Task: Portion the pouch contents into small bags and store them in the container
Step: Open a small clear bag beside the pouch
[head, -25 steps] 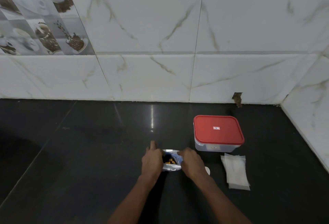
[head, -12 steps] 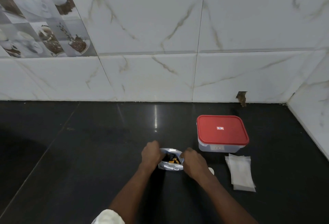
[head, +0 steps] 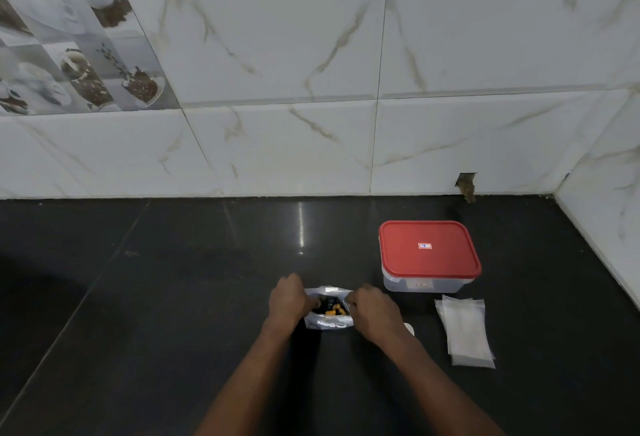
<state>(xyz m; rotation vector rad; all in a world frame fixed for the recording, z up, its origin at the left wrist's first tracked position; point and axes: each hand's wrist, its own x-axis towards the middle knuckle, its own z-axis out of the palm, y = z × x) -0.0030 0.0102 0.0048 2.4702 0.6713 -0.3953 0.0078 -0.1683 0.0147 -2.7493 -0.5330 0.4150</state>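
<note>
Pouch: the silvery pouch [head: 329, 323] is standing upright on the black counter [head: 156, 314], right of the middle and well out from the back edge. Its mouth is gaping upward, showing dark and orange pieces inside.
Left hand: the left hand [head: 289, 300] is gripping the pouch's left rim, fingers curling over the edge and into the opening.
Right hand: the right hand [head: 375, 314] is pinching the right rim with bent fingers, so the two hands are holding the mouth apart.
Container: the clear container [head: 424, 283] is sitting toward the back right corner of the counter, its red lid [head: 429, 250] lying closed on top. It is standing near the pouch, not touching it.
Small bags: a flat stack of clear small bags [head: 465, 335] is lying just in front of the container, toward the counter's right edge, apart from the right hand.
White disc: a small white round thing [head: 410, 328] is peeking out from behind the right wrist; what it is cannot be told.
Wall: pale marbled tiles [head: 311, 54] are rising along the counter's back and right edges.
</note>
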